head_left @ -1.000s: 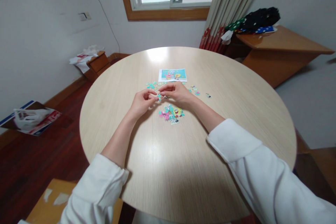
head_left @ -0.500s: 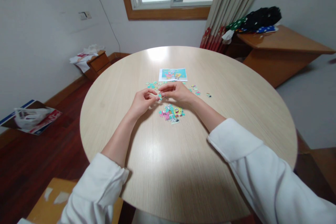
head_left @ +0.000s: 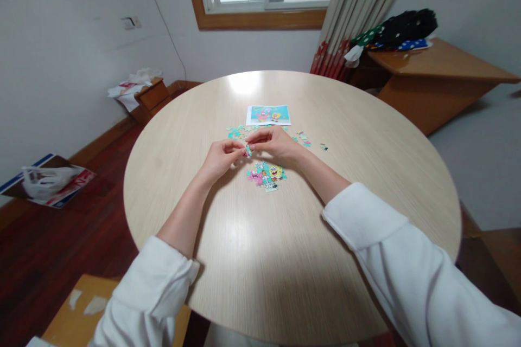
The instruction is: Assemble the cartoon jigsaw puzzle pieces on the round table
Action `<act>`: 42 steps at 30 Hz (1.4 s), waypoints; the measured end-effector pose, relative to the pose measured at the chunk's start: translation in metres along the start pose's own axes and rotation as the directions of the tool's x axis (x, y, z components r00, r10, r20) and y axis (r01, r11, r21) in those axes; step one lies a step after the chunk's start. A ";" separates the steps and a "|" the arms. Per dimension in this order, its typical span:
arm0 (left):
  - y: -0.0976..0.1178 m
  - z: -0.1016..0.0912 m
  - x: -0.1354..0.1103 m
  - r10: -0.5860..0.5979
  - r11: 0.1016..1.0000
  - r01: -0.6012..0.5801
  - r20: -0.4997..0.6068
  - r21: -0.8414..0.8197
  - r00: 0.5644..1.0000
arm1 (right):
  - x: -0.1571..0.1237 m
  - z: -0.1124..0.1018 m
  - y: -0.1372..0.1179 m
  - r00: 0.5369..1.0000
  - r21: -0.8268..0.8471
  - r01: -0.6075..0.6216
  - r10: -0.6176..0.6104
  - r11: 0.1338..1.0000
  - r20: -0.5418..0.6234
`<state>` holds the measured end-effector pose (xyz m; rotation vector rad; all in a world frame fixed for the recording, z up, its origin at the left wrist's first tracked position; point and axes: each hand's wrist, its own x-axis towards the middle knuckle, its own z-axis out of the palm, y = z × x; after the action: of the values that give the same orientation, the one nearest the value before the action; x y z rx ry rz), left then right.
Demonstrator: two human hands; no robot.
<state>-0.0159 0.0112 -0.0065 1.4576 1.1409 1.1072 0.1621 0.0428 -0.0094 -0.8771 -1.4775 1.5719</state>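
Between the fingertips of both my hands is a small teal and pink puzzle piece (head_left: 248,150). My left hand (head_left: 223,159) pinches it from the left, and my right hand (head_left: 273,143) grips it from the right, a little above the table. Just in front of them, closer to me, lies a partly joined cartoon puzzle (head_left: 266,175) with yellow and pink figures. Loose puzzle pieces (head_left: 236,132) are scattered behind my hands, some hidden by the right one. Beyond them rests a printed picture (head_left: 268,115) of the same cartoon figures.
All this lies on a round pale wooden table (head_left: 252,260). More loose pieces (head_left: 303,138) lie right of my right hand, with a single dark piece (head_left: 324,147) farther out. A wooden desk (head_left: 439,65) piled with cloth stands at the right, and a wooden stool (head_left: 71,317) at the lower left.
Both hands stay in nearly the same place. The piece between the fingertips has turned slightly, and more pink shows on it.
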 end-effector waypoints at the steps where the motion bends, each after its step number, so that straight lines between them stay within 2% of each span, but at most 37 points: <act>1: 0.000 0.000 0.000 -0.004 1.000 0.004 -0.004 0.001 1.000 | 0.001 0.000 0.001 1.000 -0.007 0.004 -0.004 1.000 -0.005; 10: 0.002 0.000 -0.001 -0.013 1.000 0.013 -0.002 0.028 1.000 | 0.002 -0.002 0.004 1.000 -0.066 0.006 -0.006 0.998 -0.003; 17: 0.003 0.001 -0.002 -0.018 0.999 0.017 0.023 0.041 1.000 | 0.000 -0.001 0.000 0.991 -0.065 0.058 -0.050 0.996 0.121; 22: 0.005 0.000 -0.003 -0.020 0.999 0.020 0.009 0.033 1.000 | 0.000 -0.001 -0.002 0.990 -0.117 0.075 -0.059 0.990 0.130; 25: 0.004 0.000 -0.002 -0.029 0.999 0.029 -0.015 0.012 0.999 | -0.002 -0.002 -0.002 0.990 -0.107 0.053 -0.039 0.993 0.132; 30: 0.000 -0.002 0.000 -0.054 0.999 0.053 -0.099 -0.013 0.994 | -0.006 -0.003 -0.005 0.990 -0.096 -0.049 0.061 0.994 0.130; 42: -0.002 -0.003 0.002 -0.062 0.998 0.065 -0.166 0.012 0.984 | -0.002 -0.007 -0.004 0.989 -0.202 -0.011 0.040 0.979 0.141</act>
<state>-0.0188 0.0143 -0.0076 1.3524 1.3062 1.1936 0.1702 0.0440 -0.0059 -0.9145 -1.7582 1.5513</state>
